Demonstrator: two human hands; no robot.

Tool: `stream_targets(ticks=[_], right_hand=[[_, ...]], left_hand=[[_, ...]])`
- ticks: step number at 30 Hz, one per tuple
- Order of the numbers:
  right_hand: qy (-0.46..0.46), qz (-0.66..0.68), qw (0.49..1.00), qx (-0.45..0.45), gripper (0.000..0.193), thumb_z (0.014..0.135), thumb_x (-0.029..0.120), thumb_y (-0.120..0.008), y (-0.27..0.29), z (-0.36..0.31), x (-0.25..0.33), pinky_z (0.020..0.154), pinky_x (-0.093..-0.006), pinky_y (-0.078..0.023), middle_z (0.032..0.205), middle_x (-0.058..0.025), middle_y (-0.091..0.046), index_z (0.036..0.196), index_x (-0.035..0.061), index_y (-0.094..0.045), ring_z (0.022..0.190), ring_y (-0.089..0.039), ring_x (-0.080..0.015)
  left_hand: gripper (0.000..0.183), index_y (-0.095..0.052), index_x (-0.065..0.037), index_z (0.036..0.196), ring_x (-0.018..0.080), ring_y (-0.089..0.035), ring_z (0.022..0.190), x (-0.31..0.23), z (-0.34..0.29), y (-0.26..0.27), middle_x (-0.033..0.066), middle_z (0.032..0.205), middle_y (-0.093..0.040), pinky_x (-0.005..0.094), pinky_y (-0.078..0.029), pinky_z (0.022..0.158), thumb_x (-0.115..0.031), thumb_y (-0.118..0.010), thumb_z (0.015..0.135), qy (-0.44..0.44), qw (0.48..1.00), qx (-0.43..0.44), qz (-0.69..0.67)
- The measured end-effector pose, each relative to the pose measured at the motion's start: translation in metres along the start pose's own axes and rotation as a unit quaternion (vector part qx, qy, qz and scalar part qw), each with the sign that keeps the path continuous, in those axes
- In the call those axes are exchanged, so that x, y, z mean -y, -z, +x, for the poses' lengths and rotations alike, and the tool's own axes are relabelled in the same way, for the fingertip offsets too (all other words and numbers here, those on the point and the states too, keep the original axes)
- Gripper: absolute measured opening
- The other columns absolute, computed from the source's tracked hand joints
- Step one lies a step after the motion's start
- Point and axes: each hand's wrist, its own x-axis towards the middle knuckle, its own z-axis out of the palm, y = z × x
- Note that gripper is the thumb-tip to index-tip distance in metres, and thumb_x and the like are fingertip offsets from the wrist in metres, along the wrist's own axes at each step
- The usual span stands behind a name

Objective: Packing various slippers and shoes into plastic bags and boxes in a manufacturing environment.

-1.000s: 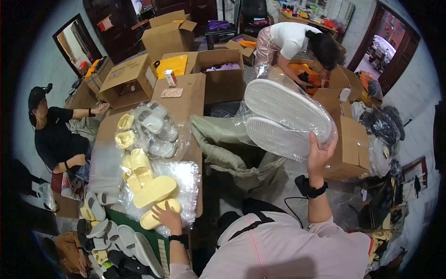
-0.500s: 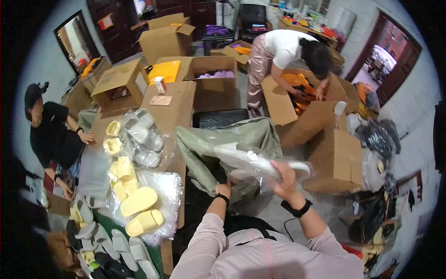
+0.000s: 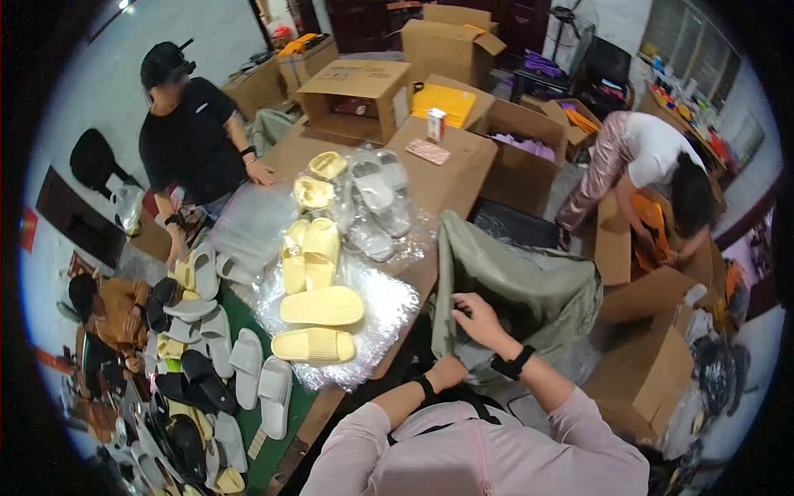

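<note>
Right hand (image 3: 484, 324) now over open sack (image 3: 533, 285)

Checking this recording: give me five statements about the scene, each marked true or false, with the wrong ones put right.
1. The right hand and the left hand are both at the sack. True.
2. The yellow slippers lie inside the sack. False: they lie on the table, left of the sack.
3. The person in black wears a cap. True.
4. The carton on the table is sealed all round. False: the side facing the camera is open.
5. The person in white bends over a box with orange items. True.
</note>
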Motion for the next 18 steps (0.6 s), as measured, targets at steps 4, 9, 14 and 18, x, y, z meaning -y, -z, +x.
stream_targets(ticks=[4, 9, 14, 18], right_hand=[[0.041, 0.040, 0.993, 0.102, 0.031, 0.084, 0.022, -0.061, -0.099, 0.082, 0.032, 0.077, -0.0321, -0.048, 0.093, -0.0147, -0.063, 0.105, -0.0012, -0.059, 0.086, -0.060, -0.0231], [-0.153, 0.148, 0.948, 0.235, 0.053, 0.081, 0.033, -0.062, -0.219, 0.187, 0.053, 0.075, -0.0355, -0.048, 0.104, -0.0226, -0.059, 0.109, -0.0111, -0.052, 0.088, -0.061, -0.0301], [-0.321, 0.081, 0.933, 0.139, 0.073, 0.076, 0.035, -0.070, -0.287, 0.232, 0.046, 0.079, -0.0368, -0.048, 0.119, -0.0241, -0.049, 0.118, -0.0173, -0.040, 0.099, -0.057, -0.0263], [-0.367, 0.290, 0.862, 0.195, 0.048, 0.069, 0.015, -0.074, -0.310, 0.239, 0.055, 0.076, -0.0350, -0.050, 0.095, -0.0224, -0.060, 0.102, -0.0128, -0.053, 0.093, -0.060, -0.0303]], left_hand=[[0.021, -0.066, 0.000, 0.085, 0.0339, -0.064, 0.084, 0.032, -0.013, -0.006, 0.0206, 0.088, -0.065, 0.0415, -0.051, 0.072, -0.014, -0.060, 0.071, 0.027, 0.990, -0.001, -0.136], [0.025, -0.065, 0.000, 0.088, 0.0338, -0.062, 0.090, 0.081, -0.029, -0.032, 0.0213, 0.094, -0.064, 0.0410, -0.048, 0.077, -0.019, -0.059, 0.074, 0.053, 0.963, -0.030, -0.264], [0.025, -0.066, -0.001, 0.086, 0.0329, -0.064, 0.083, 0.084, -0.022, -0.076, 0.0188, 0.089, -0.065, 0.0417, -0.050, 0.073, -0.017, -0.050, 0.076, 0.008, 0.894, -0.373, -0.248], [0.025, -0.067, -0.002, 0.082, 0.0319, -0.064, 0.078, 0.087, -0.001, -0.143, 0.0187, 0.084, -0.065, 0.0422, -0.050, 0.070, -0.021, -0.051, 0.077, 0.045, 0.921, -0.256, -0.290]])
